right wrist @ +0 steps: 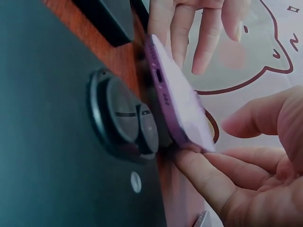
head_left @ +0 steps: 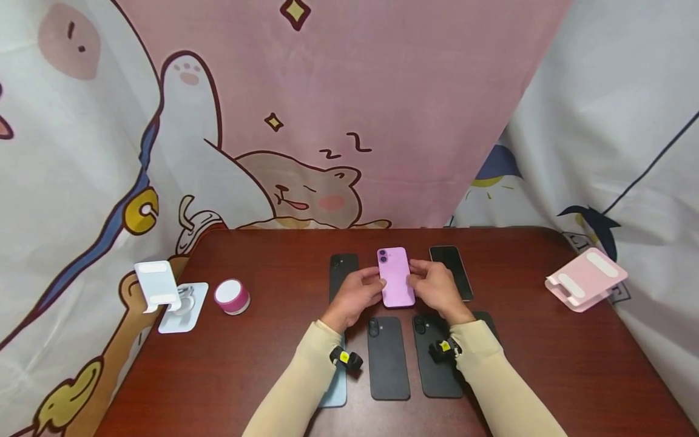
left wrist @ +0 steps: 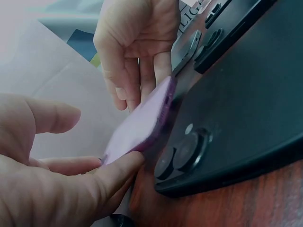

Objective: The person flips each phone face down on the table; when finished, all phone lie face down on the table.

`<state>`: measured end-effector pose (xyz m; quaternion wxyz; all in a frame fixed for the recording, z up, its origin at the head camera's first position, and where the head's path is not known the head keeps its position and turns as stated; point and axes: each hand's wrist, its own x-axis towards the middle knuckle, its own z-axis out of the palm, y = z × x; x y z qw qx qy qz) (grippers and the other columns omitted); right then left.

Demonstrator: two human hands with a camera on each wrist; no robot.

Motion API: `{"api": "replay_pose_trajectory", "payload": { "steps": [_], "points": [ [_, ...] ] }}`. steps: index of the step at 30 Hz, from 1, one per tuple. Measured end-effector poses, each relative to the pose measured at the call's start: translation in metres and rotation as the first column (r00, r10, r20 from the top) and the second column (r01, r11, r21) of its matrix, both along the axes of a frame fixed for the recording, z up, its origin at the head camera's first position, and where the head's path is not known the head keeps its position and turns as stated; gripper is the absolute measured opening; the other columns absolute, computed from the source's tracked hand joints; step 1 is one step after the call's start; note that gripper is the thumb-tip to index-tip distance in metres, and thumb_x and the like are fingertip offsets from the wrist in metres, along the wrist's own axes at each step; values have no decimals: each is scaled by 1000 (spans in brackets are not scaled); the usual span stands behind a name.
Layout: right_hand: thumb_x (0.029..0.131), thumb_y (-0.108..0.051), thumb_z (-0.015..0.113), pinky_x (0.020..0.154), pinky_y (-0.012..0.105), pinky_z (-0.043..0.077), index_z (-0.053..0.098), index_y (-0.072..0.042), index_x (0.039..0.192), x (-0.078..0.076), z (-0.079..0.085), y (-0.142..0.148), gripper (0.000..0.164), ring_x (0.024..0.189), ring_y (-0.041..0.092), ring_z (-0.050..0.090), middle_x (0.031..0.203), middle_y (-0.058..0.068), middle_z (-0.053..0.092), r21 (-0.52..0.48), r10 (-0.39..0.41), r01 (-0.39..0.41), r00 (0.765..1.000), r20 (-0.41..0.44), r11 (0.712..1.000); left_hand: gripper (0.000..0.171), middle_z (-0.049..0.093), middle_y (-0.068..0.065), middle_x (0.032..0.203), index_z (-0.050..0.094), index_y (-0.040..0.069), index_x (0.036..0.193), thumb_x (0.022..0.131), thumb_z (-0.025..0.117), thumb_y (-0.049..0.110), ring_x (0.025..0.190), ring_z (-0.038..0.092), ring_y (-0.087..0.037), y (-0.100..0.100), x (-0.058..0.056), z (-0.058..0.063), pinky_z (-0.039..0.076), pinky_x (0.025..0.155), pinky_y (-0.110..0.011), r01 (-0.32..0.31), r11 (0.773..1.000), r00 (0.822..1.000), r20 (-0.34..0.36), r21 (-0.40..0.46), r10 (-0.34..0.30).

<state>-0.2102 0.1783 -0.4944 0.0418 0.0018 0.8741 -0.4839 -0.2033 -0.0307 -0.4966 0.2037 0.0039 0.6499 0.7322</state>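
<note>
A lilac smartphone [head_left: 397, 285] lies back side up between the two hands, its camera bump toward the far edge of the table. My left hand [head_left: 356, 296] pinches its left edge, thumb on the near side and fingers beyond. On the opposite edge, my right hand [head_left: 438, 290] holds it the same way. In the left wrist view the phone [left wrist: 139, 125] looks tilted, close over the wooden table. The right wrist view shows the charging port on the end of the phone [right wrist: 165, 90]. Close below the hands are a black phone [head_left: 389, 364] and another black phone [head_left: 439, 379].
Behind the left hand lies a dark phone [head_left: 343, 267]; a silver-edged phone [head_left: 460, 273] is beyond the right. A light blue phone [head_left: 337, 391] is partly under the left forearm. At left stand a white phone stand [head_left: 158, 284] and a pink jar [head_left: 232, 297]; a pink stand [head_left: 590, 276] is at right.
</note>
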Motion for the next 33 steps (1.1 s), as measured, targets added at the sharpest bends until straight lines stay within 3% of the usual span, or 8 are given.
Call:
{"api": "replay_pose_trajectory", "payload": {
  "steps": [4,13,24,29,33],
  "points": [
    [101,-11,65,102,52,57,56,8,147,2,2,-1,51,126,39,68,139,27,67,55,-9,10,1000,-24,998,56,55,-30,148,44,-8,154,105,63,10,133,62,-37,2,1,1,49,112,-53,11,1000,1000,-13,-5,-11],
    [101,-16,67,100,52,59,58,6,146,6,4,-1,51,121,38,71,137,26,68,79,-24,24,1000,-10,997,55,57,-28,148,44,-7,152,103,64,12,130,64,-34,4,3,0,52,112,-52,38,998,998,-39,-57,-41],
    [101,-21,68,100,50,60,57,8,146,6,6,5,54,121,38,71,137,27,68,40,32,-33,999,25,999,52,57,-28,149,47,-7,151,105,62,13,133,62,-35,3,4,2,52,112,-51,39,996,998,-39,-84,-42],
    [102,-24,68,101,49,60,55,6,147,6,9,12,56,122,38,70,137,26,68,4,63,-64,997,39,998,53,56,-28,149,48,-7,150,105,62,17,133,62,-35,3,4,5,53,111,-50,17,991,996,-84,-131,-28],
    [103,-23,67,95,45,63,55,3,148,7,12,20,53,118,36,71,134,25,69,-17,68,-67,998,10,998,52,59,-26,145,51,-6,149,104,63,19,130,64,-33,8,3,7,56,108,-50,-14,986,992,-126,-164,-7]
  ]
}}
